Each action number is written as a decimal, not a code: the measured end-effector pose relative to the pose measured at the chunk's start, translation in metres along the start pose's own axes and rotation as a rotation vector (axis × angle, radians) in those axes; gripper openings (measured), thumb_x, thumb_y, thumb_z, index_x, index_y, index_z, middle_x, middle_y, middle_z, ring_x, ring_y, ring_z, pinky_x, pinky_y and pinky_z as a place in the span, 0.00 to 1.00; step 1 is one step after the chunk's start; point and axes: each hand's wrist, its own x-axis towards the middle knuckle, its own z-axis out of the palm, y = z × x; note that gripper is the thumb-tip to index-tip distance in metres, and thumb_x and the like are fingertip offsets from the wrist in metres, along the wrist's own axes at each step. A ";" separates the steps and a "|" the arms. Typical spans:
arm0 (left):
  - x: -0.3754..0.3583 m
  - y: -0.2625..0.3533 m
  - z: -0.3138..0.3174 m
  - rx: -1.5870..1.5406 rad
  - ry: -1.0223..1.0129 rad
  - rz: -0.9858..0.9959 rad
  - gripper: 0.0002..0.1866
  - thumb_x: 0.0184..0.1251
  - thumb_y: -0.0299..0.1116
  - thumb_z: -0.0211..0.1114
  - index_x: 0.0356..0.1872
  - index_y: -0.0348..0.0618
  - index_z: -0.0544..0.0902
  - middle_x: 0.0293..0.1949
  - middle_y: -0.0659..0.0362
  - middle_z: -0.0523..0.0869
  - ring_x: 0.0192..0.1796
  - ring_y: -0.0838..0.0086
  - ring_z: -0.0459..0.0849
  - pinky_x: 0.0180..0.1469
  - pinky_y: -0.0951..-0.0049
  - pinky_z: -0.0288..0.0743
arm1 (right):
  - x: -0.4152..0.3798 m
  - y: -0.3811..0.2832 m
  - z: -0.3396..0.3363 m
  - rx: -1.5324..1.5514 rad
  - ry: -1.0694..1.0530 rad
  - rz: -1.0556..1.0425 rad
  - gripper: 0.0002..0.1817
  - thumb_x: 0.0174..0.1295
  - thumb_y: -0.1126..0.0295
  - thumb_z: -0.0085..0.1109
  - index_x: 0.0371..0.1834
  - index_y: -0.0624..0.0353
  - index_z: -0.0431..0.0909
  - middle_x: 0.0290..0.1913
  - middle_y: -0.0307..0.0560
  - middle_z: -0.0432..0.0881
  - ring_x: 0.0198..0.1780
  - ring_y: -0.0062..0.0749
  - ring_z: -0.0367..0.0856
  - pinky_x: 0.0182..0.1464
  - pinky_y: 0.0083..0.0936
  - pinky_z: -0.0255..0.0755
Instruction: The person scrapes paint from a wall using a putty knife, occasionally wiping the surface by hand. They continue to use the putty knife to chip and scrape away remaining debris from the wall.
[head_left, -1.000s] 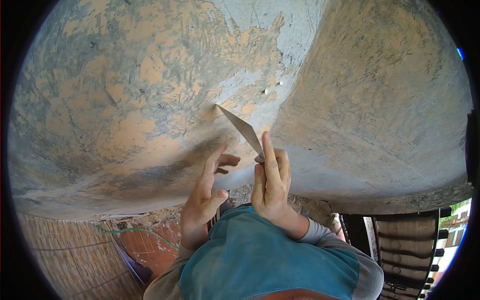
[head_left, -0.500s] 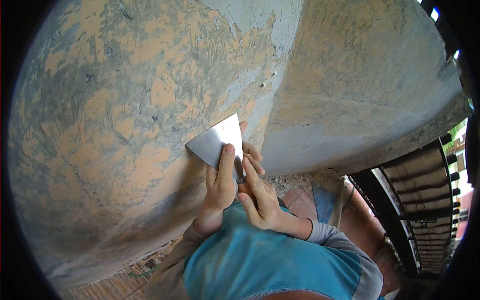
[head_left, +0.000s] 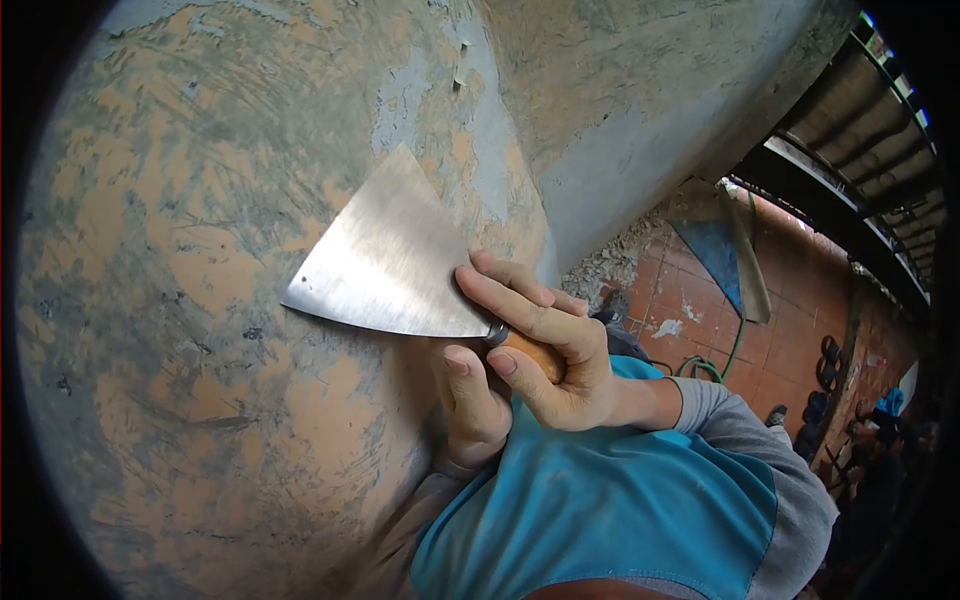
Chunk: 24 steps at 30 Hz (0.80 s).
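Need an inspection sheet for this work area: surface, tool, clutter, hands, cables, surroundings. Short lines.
Surface: wall patchy orange and grey, covered in scratch marks.
Job's things: scraper, broad metal blade, wooden handle; blade lies in front of the wall, contact unclear.
Clutter: pale debris along the wall's foot; blue triangular piece on the floor beyond.
Hands: right hand grips the handle; left hand just below it, contact unclear.
Cables: green line on the floor, hose or cord unclear.
Surroundings: reddish tiled floor; dark slatted structure at upper right.
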 end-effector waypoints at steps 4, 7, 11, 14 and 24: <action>0.005 -0.004 -0.016 -0.286 -0.204 0.040 0.44 0.69 0.65 0.60 0.69 0.36 0.61 0.48 0.39 0.77 0.37 0.58 0.85 0.32 0.66 0.81 | -0.009 -0.008 0.002 0.226 -0.013 0.106 0.27 0.70 0.73 0.55 0.71 0.77 0.70 0.74 0.71 0.66 0.73 0.48 0.71 0.75 0.31 0.58; 0.020 -0.024 -0.027 -0.576 -0.453 0.105 0.49 0.66 0.67 0.65 0.69 0.37 0.56 0.45 0.43 0.79 0.35 0.57 0.87 0.38 0.63 0.79 | -0.011 0.001 0.002 0.238 0.022 0.048 0.27 0.70 0.78 0.56 0.74 0.67 0.69 0.70 0.60 0.75 0.66 0.44 0.76 0.67 0.29 0.63; 0.015 -0.033 -0.027 -0.574 -0.415 0.228 0.40 0.73 0.63 0.59 0.66 0.38 0.59 0.40 0.48 0.81 0.31 0.62 0.84 0.42 0.68 0.75 | -0.015 0.014 0.013 0.213 0.076 -0.034 0.27 0.70 0.82 0.58 0.74 0.62 0.70 0.56 0.51 0.82 0.51 0.36 0.76 0.57 0.30 0.67; 0.014 -0.029 -0.033 -0.420 -0.447 0.236 0.35 0.79 0.57 0.54 0.67 0.36 0.59 0.39 0.48 0.82 0.33 0.66 0.84 0.41 0.70 0.76 | -0.014 0.012 0.005 0.126 0.007 -0.021 0.35 0.69 0.83 0.59 0.79 0.53 0.63 0.51 0.46 0.76 0.49 0.32 0.73 0.52 0.26 0.66; 0.013 -0.035 -0.027 -0.447 -0.450 0.145 0.37 0.78 0.58 0.49 0.68 0.32 0.53 0.40 0.51 0.81 0.34 0.68 0.84 0.39 0.72 0.81 | -0.004 0.003 -0.016 0.132 -0.033 0.020 0.24 0.72 0.80 0.57 0.70 0.74 0.68 0.48 0.50 0.78 0.43 0.28 0.74 0.46 0.22 0.65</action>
